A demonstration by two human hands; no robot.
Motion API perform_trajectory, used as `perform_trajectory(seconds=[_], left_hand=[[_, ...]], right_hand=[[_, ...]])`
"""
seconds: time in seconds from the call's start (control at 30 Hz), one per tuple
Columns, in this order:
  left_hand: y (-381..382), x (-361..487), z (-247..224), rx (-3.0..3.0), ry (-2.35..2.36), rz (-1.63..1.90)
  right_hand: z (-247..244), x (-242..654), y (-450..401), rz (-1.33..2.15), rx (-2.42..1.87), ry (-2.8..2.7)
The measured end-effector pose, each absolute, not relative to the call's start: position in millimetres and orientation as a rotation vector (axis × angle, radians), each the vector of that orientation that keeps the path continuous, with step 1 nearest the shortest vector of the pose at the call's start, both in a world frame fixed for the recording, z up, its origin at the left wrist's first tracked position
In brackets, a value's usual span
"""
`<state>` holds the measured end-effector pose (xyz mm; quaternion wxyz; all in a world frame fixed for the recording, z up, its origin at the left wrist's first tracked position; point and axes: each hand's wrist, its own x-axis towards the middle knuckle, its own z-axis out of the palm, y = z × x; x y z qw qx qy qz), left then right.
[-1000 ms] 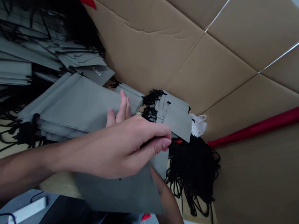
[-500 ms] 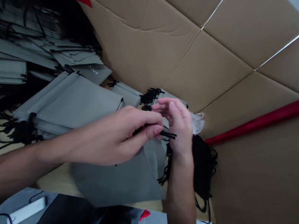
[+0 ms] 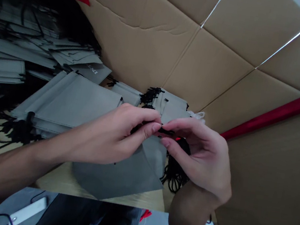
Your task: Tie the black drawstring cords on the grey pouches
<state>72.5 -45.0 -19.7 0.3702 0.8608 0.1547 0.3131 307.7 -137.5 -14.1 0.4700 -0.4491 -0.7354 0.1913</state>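
Near the middle of the view, my left hand (image 3: 125, 135) is closed in a pinch on a short black cord (image 3: 167, 132), its ends sticking out to the right. My right hand (image 3: 202, 159) has come up from the right, with thumb and fingertips curled about those ends. Its hidden fingers leave the exact hold partly unclear. Below both hands lies a grey fabric drawstring bag (image 3: 120, 179), its lower corner near the table's front edge. The bag's top is covered by my left hand.
To the left lies a stack of grey bags (image 3: 81, 98) with black cords, beside a higher heap of bags (image 3: 13, 45). More grey bags (image 3: 175, 107) lie behind my hands. Black cords (image 3: 177, 169) gather at the right. A cardboard wall (image 3: 153, 49) encloses the back and right.
My right hand has turned and moved right and down, its fingertips now at the cord ends. My left hand keeps its pinch almost in place. The loose bag has shifted slightly.
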Motion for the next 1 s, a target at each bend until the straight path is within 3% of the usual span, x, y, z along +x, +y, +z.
perform_trajectory(seconds=[0.8, 1.0], left_hand=[[-38, 75, -22, 2.165, 0.473, 0.803], [-37, 77, -25, 2.164, 0.495, 0.832]], right_hand=[[-1, 313, -148, 0.269, -1.343, -1.675], [3, 313, -146, 0.484, -1.449, -1.917]])
